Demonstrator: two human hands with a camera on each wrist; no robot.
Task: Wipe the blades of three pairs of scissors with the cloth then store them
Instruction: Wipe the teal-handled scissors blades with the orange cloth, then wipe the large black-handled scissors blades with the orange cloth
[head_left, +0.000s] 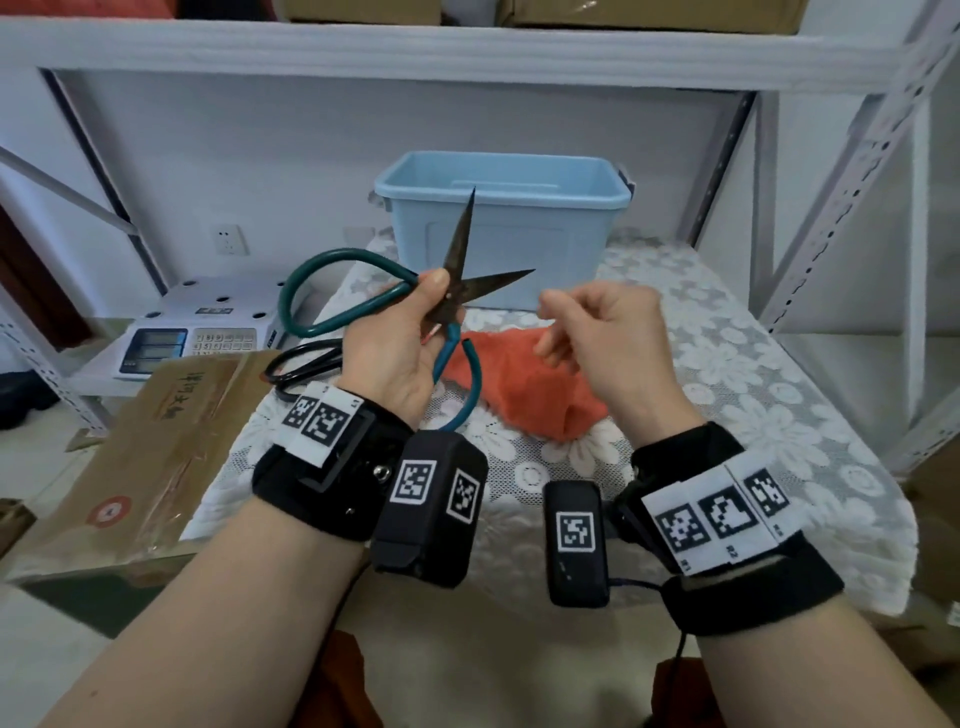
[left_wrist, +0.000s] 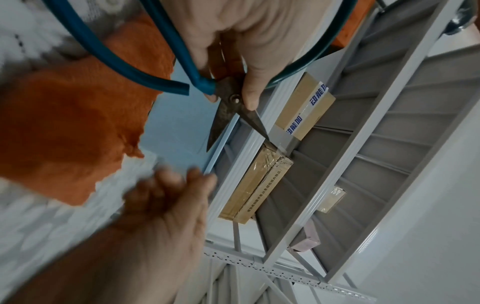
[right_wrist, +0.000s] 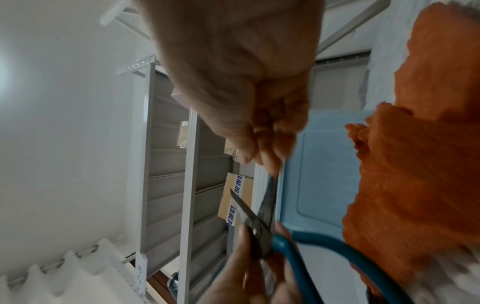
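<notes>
the left hand pinches the teal-handled scissors at the pivot, blades parted; orange cloth lies below, right hand blurred nearby.

A brown cardboard box on the grey metal shelf overhead carries white tape printed in blue with "动能加"; the same tape shows in the right wrist view. A second tape-wrapped cardboard box beside it bears a line of small Chinese print, too small to read. The black-and-white square markers on the wristbands are codes, not readable text.
</notes>
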